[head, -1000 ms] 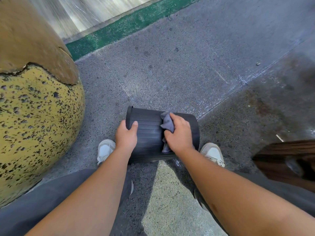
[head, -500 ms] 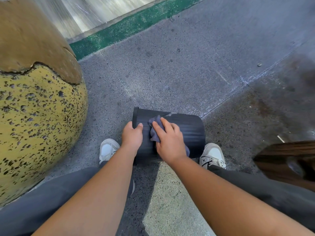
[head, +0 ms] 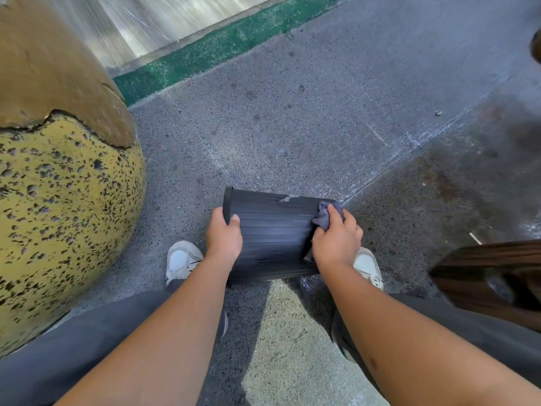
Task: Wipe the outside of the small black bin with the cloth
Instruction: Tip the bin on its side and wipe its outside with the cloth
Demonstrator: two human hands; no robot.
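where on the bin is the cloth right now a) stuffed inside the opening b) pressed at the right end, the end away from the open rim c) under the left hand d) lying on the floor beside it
b: the right hand presses the cloth against the black bin at its right end, while the left hand holds the rim end.

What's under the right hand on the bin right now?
The grey cloth sits bunched under the right hand, pressed on the black bin near its right end. The left hand holds the rim end. The bin surface beneath the cloth is covered.
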